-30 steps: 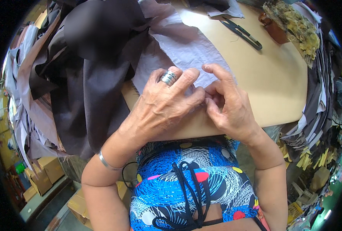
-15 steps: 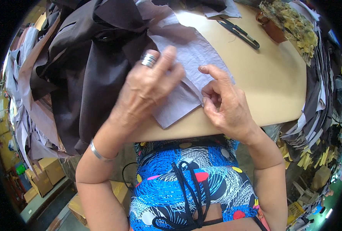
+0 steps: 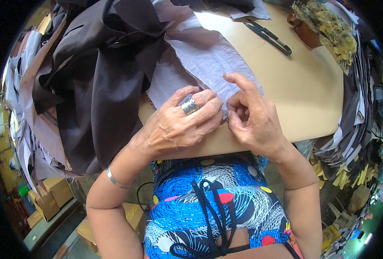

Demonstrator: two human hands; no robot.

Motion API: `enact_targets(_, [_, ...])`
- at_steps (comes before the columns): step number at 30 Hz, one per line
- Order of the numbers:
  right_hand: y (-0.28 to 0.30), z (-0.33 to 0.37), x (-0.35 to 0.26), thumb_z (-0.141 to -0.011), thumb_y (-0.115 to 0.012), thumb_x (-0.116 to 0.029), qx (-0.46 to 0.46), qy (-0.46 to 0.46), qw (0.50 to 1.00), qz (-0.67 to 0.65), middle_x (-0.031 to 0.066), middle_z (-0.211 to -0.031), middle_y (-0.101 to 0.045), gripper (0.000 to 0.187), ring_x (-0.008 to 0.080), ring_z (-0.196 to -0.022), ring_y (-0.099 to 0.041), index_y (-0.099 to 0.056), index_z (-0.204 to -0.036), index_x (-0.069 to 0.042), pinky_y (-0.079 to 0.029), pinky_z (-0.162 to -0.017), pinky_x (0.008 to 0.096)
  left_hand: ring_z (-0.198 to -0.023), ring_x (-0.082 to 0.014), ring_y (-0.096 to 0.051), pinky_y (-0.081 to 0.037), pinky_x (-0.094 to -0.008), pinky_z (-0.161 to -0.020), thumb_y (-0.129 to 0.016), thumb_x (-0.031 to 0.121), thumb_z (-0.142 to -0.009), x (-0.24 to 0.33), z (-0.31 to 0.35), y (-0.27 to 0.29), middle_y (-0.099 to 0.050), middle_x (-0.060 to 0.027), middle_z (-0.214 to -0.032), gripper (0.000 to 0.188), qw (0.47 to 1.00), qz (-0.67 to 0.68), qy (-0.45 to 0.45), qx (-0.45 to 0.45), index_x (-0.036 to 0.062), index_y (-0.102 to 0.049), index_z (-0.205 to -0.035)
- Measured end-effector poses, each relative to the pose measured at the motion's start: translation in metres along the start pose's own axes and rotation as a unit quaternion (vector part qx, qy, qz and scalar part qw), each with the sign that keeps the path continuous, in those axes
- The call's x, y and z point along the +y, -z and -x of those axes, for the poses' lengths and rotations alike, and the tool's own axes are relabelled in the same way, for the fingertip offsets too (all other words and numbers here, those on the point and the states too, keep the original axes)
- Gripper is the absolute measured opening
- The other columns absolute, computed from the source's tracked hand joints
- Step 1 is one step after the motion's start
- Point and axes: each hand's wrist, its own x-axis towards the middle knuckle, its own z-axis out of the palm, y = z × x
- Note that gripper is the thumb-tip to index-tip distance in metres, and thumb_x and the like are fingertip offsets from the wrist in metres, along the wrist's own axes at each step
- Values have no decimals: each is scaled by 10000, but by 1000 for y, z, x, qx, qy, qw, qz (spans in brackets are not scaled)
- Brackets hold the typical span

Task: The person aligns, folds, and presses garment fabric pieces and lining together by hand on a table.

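A piece of thin lavender cloth [image 3: 226, 56] lies at the middle of the table, joined to or tucked under dark brown cloth [image 3: 116, 90] heaped at the left. My right hand [image 3: 256, 116] pinches the near corner of the lavender cloth between thumb and curled fingers, its index finger lifted. Close beside it, my left hand [image 3: 183, 121], with a wide silver ring [image 3: 189, 105], has its fingers bent together over the cloth's near edge. The left fingertips and whatever lies beneath them are partly hidden.
Black thread snips [image 3: 268, 38] lie on the cream tabletop [image 3: 303, 95] at the far right. Behind them is a yellowish fluffy bundle [image 3: 329, 32] by a brown holder [image 3: 306, 33]. Stacked cloth pieces [image 3: 355, 116] hang off the right edge; more cloth [image 3: 25, 86] hangs at the left.
My left hand has come down and to the right, from above the lavender cloth to its near edge beside my right hand. The cloth's left part has shifted. My right hand keeps its place.
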Motion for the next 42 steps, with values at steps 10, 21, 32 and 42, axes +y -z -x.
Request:
enact_targets(10, [18, -15, 15, -721, -663, -44, 100, 88, 935, 330, 154, -1065, -549, 599, 352, -770, -576, -436, -1274, -86, -490, -676, 421, -1039, -301, -571, -502, -403, -877, -619, 91, -659, -2, 0, 2, -545, -124, -1046, 380, 997, 69, 3, 20, -14, -624, -1024])
enact_targets(21, [10, -14, 20, -725, -625, 17, 74, -16, 995, 60, 163, -1070, -593, 609, 325, -771, -600, -421, -1285, -109, -482, -709, 397, -1017, -309, -594, -510, -412, -869, -646, 75, -663, -3, 5, -5, -565, -134, -1044, 391, 994, 91, 9, 53, -50, -623, -1033])
enact_targets(32, [14, -16, 23, -706, -568, 99, 82, 40, 993, 70, 136, -1068, -602, 567, 306, -777, -606, -476, -1230, -97, -484, -710, 384, -1014, -264, -595, -487, -401, -882, -591, 115, -695, 0, 5, -4, -572, -116, -1054, 391, 998, 48, 9, 30, -16, -622, -1062])
enact_targets(42, [12, -15, 25, -723, -560, 75, 86, 42, 992, 81, 150, -1008, -618, 531, 320, -784, -615, -486, -1220, -97, -488, -730, 388, -1074, -238, -538, -435, -425, -907, -603, 182, -689, 2, 4, 0, -531, -90, -1097, 441, 999, 31, 8, -23, 87, -603, -1120])
